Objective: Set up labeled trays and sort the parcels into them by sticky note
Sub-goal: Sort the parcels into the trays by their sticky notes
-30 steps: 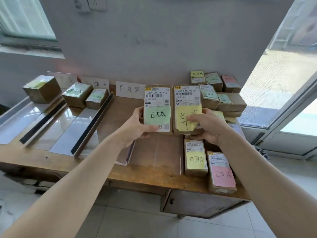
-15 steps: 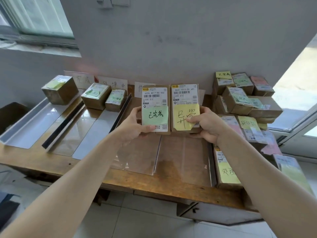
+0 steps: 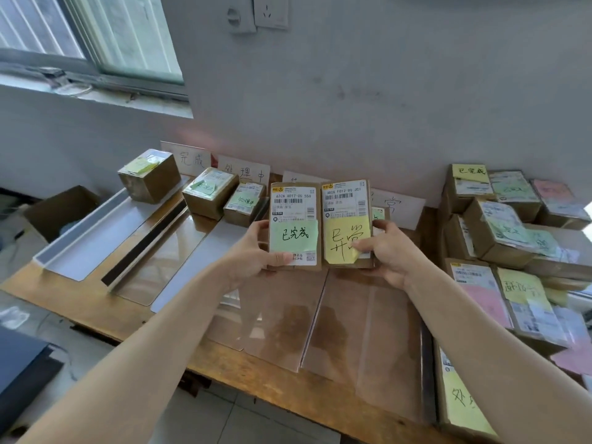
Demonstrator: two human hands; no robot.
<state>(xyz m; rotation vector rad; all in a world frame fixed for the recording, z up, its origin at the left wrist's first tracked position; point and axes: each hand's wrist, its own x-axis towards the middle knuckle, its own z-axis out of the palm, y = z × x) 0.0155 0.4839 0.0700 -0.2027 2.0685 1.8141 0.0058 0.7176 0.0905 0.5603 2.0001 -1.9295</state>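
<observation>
Two flat brown cardboard parcels point(image 3: 294, 219) are held upright, side by side, above the wooden table point(image 3: 86, 299), with their printed shipping labels facing the camera. The left hand point(image 3: 256, 254) grips the left parcel point(image 3: 296, 200) by its lower left edge, fingers curled behind and thumb laid across the front just under its green sticky note point(image 3: 294, 234). The right hand point(image 3: 389, 251) grips the right parcel point(image 3: 346, 200) at its lower right corner, fingers wrapped behind and thumb pressing the curling corner of its yellow sticky note point(image 3: 342, 241). Clear plastic trays point(image 3: 282, 318) lie on the table below the parcels. Farther left, a long grey tray point(image 3: 96, 238) carries a brown cube-shaped box point(image 3: 149, 176) at its far end, and two smaller brown boxes point(image 3: 209, 192) stand just right of it. White paper label cards point(image 3: 192, 158) lean against the wall behind them. A pile of noted parcels point(image 3: 512, 225) fills the table's right end.
</observation>
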